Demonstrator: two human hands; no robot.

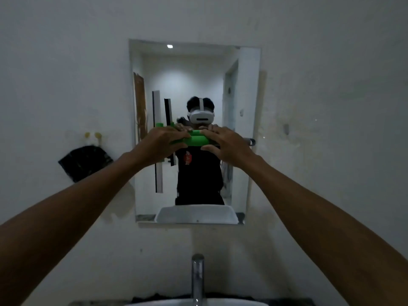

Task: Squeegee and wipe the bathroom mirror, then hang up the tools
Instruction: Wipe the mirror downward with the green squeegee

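A frameless rectangular mirror (240,89) hangs on the white wall ahead. A squeegee with a green handle (198,140) has its long white-and-black blade (157,107) standing vertical against the left part of the glass. My left hand (162,143) is wrapped round the handle near the blade. My right hand (226,143) grips the handle's other end between fingers and thumb. The blade's reflection shows as a second dark strip just right of it. A black cloth (85,162) hangs on the wall left of the mirror, under two small yellow hooks (92,135).
A chrome tap (197,277) rises over the white basin (154,303) at the bottom edge, straight below the mirror. The mirror reflects a person in a dark shirt wearing a white headset, a doorway and a ceiling light. Bare white wall lies on both sides.
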